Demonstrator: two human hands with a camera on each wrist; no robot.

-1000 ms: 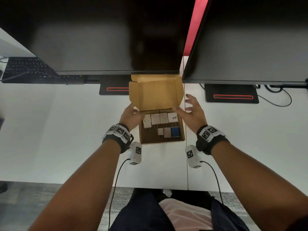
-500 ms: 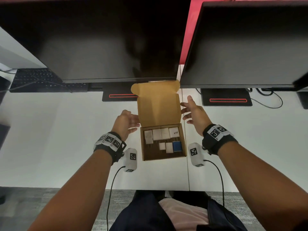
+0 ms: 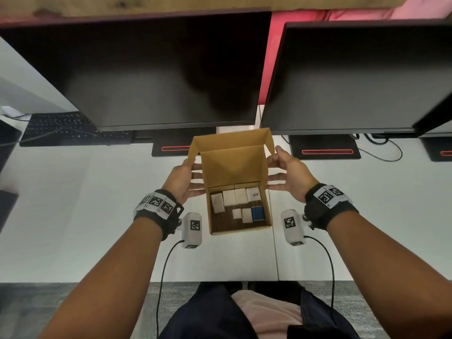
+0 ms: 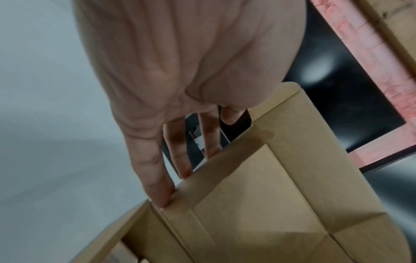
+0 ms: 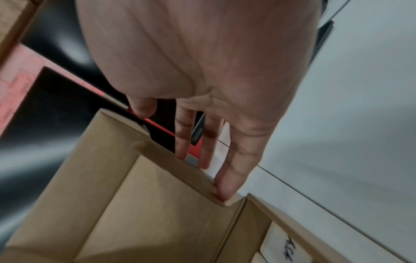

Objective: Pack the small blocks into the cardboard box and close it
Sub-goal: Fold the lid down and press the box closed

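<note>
Cardboard box [image 3: 241, 228] on desk [image 3: 73, 204], centred just before the two monitors: left monitor [image 3: 146, 69] behind-left, right monitor [image 3: 354, 77] behind-right. Lid [image 3: 233, 165] raised at box's far side, between the hands. Left hand [image 3: 182, 178] at lid's left edge, fingers [image 4: 157, 178] straight against left side flap; right hand [image 3: 291, 176] at lid's right edge, likewise. Small blocks [image 3: 236, 200] inside box, one row along far wall, three more just nearer. Keyboard [image 3: 66, 128] far left, partly under left monitor. Monitor bases behind box, either side.
</note>
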